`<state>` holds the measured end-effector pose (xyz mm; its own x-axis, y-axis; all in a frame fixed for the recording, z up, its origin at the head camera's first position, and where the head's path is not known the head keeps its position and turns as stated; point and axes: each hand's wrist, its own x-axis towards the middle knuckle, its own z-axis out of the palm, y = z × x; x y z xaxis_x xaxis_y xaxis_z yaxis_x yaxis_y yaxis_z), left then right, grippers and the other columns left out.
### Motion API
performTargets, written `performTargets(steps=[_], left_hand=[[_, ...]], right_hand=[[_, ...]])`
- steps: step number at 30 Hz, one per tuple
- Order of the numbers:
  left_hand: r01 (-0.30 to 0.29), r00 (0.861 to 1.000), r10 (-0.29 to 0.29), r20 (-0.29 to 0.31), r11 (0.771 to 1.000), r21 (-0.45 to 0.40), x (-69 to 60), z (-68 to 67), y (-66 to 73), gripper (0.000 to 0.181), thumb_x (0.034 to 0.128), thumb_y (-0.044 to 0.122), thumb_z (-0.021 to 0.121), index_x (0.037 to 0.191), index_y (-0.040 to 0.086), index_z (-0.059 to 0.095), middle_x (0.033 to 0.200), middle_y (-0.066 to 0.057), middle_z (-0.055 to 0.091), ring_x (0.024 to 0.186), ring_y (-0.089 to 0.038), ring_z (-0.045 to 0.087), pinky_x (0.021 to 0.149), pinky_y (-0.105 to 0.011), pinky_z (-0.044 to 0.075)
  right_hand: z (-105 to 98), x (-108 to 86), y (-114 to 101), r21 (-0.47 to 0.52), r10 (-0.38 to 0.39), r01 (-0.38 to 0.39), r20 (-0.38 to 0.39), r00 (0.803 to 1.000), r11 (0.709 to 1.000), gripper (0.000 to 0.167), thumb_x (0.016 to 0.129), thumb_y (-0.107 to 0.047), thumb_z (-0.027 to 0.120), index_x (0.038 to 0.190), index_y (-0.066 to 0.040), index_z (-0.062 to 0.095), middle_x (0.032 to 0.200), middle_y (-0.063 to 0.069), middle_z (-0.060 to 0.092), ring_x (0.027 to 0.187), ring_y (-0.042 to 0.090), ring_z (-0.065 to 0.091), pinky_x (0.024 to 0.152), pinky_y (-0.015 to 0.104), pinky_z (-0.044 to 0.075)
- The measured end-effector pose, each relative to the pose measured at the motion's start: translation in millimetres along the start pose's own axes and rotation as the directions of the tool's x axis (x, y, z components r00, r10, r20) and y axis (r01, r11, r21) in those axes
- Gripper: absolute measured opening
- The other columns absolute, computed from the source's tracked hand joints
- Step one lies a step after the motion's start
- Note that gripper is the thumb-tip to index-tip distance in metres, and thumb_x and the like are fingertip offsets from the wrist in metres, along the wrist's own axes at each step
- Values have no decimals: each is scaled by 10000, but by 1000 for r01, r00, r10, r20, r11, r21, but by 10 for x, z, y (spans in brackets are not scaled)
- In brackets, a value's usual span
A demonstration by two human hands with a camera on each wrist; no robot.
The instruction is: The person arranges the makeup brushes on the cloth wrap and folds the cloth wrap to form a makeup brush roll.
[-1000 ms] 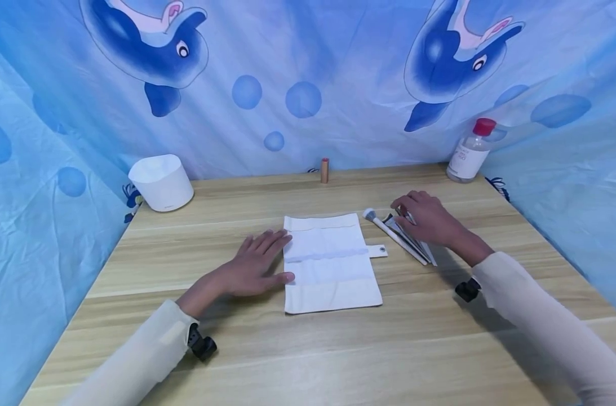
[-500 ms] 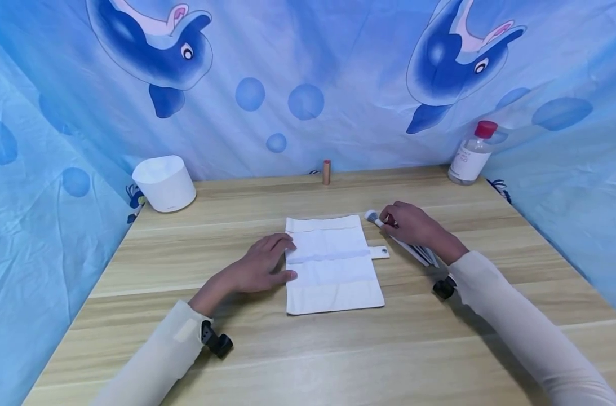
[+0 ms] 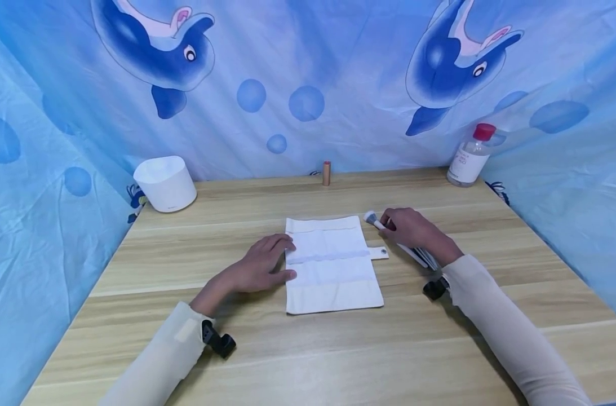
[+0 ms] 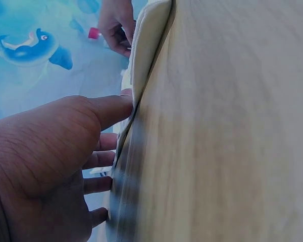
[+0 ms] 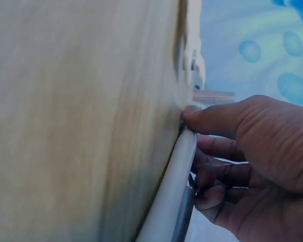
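A white fabric brush roll lies unfolded mid-table, its snap tab pointing right. My left hand rests on its left edge, thumb and fingertips touching the cloth; in the left wrist view the thumb lies against the raised edge. To the right of the roll, my right hand pinches a white makeup brush just below its bristle head. Several more slim brushes lie beside it, partly hidden under that hand. In the right wrist view the white handle runs down from the thumb.
A white cup-shaped container stands at the back left. At the back middle is a small copper-coloured tube. A clear bottle with a red cap stands at the back right. Blue dolphin-print curtains enclose the table.
My right hand has moved left and slightly nearer, from over the other brushes to the white brush, and now pinches it. The left hand stays on the roll, its fingers a little more bent.
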<state>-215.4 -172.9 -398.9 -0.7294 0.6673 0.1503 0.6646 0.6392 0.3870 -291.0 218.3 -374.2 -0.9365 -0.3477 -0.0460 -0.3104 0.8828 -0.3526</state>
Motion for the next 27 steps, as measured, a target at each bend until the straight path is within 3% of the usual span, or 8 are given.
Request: performTargets(steps=[9,16,21,27], left_hand=[[3,1000,-3,8,1000,10,-3,-29,39,549,980,385,639,1365,21,493,1508,-185,372,1424,-380,303,1105,-617,243],[11,1000,-11,7,1000,10,-4,-8,39,545,981,381,640,1364,21,496,1503,-184,378,1423,-379,303,1112,-610,236],[10,1000,-10,5,1000,9,-14,-8,46,536,982,376,638,1357,20,497,1499,-188,380,1417,-389,307,1100,-624,242],[3,1000,-3,-5,1000,15,2,-7,40,531,978,369,646,1353,23,500,1496,-183,382,1417,-385,308,1093,-628,249]], right_hand=[[-12,-6,19,41,-28,28,-3,1000,999,235,986,-238,644,1146,-67,630,929,48,656,767,181,584,656,349,480],[-60,-25,26,46,-46,51,-107,993,998,308,998,-245,610,1215,-26,602,933,79,653,773,206,597,668,376,496],[-88,-18,22,75,-72,89,-204,976,993,317,1008,-245,603,1236,-25,605,911,75,646,729,205,583,637,376,488],[-149,-39,-18,139,-126,177,-315,941,974,347,1027,-276,582,1278,-37,597,871,47,649,689,185,567,636,386,455]])
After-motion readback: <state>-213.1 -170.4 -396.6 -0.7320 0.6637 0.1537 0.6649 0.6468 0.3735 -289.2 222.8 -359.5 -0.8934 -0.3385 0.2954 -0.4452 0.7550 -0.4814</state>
